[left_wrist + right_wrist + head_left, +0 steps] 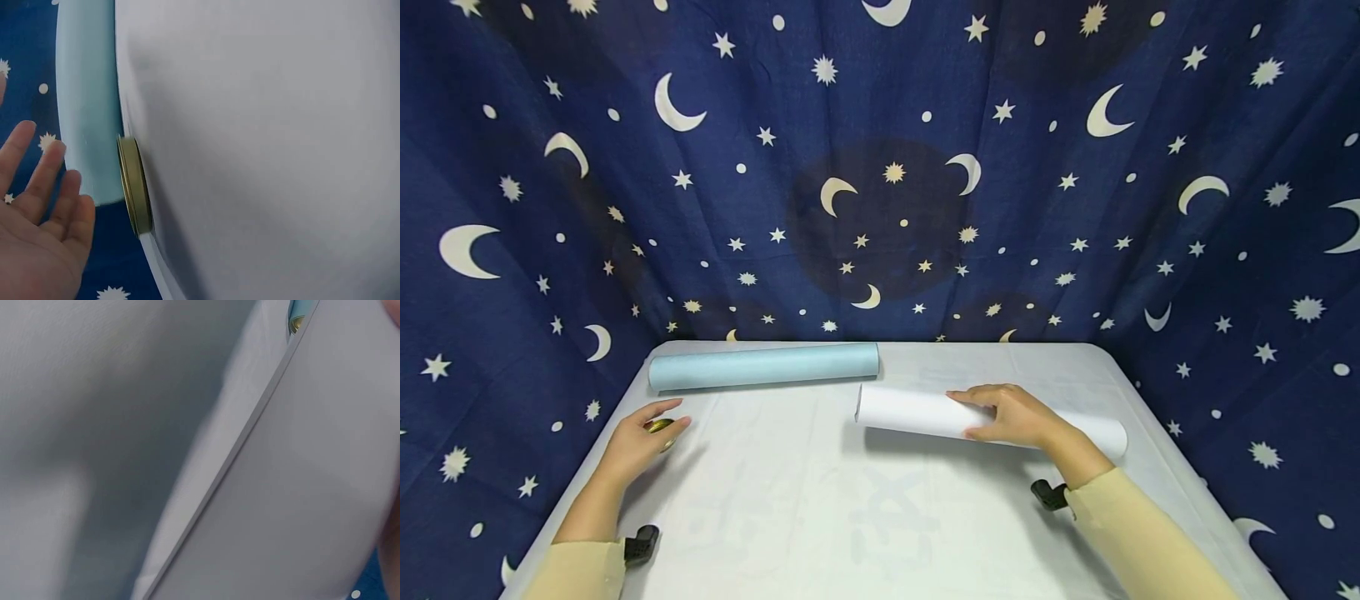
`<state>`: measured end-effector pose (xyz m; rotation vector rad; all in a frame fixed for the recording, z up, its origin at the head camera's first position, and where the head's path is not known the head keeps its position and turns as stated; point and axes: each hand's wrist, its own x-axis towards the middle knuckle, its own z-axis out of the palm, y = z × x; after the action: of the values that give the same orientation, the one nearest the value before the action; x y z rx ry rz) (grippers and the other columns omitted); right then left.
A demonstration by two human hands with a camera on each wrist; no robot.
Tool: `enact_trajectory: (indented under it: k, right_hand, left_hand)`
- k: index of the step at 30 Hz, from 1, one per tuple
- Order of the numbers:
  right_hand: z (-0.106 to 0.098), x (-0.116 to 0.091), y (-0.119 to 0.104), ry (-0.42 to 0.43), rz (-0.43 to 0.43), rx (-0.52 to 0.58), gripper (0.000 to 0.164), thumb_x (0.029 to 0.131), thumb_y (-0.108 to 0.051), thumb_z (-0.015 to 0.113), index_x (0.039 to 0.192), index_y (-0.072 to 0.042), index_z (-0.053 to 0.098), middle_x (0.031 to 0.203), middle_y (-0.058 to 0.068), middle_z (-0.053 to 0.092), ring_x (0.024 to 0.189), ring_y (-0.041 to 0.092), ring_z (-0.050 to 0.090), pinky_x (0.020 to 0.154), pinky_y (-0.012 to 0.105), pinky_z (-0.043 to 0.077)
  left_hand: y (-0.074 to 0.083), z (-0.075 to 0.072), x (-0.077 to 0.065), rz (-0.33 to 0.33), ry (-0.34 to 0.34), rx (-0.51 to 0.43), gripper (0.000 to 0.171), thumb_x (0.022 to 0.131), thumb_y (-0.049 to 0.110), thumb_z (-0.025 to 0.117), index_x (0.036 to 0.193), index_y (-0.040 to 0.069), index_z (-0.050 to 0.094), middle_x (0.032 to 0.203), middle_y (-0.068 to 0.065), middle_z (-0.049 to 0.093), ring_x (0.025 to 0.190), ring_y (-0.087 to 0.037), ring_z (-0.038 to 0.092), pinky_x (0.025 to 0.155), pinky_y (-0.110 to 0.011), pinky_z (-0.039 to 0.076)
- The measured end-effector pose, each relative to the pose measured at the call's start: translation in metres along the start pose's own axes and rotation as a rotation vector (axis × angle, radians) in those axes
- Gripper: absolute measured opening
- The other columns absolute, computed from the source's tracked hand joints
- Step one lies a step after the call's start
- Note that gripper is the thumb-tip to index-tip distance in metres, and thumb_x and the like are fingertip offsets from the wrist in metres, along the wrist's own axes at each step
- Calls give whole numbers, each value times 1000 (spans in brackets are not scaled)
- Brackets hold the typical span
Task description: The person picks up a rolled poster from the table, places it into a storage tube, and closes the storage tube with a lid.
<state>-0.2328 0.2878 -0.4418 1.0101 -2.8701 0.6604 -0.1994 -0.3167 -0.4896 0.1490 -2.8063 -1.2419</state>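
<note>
In the head view my right hand grips a white paper roll near its middle, thumb on the near side and fingers over the far side. My left hand is at the table's left side, fingers and thumb apart. Beside it is a flat, round, gold-coloured tin, partly hidden by the thumb. The left wrist view shows this tin edge-on, standing apart from the spread fingers. In the right wrist view the white roll fills much of the picture, its long paper edge showing.
A light blue roll lies along the back left edge of the white-covered table. Dark blue curtains with moons and stars surround the table's back and sides. A black wrist mount sits under the left sleeve.
</note>
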Motion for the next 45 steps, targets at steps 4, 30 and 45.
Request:
enact_trajectory:
  k: [4,30,45]
  right_hand:
    - [0,0,0,1,-8,-7,65,80,-47,83,139,-29,62,128,-1,68,117,23,63,97,48,51]
    - [0,-1,0,-12,6,-23,64,81,-45,83,139,-28,62,127,0,68,116,24,64,97,48,50]
    - [1,0,2,-1,-22,-19,64,80,-44,83,139,-26,63,126,0,68,115,22,64,96,47,51]
  left_hand:
    - [-7,-4,2,-17,-7,18,70,94,45,69,144,0,51,147,-33,42,123,-44,48,93,-53,44]
    - [-32,-25,18,-122,-233,40,94,90,45,73,152,-8,27,147,-44,27,132,-57,33,105,-66,35]
    - [-37,-20,19,-110,-247,63,96,80,33,85,148,-10,33,142,-45,33,124,-55,40,102,-66,36]
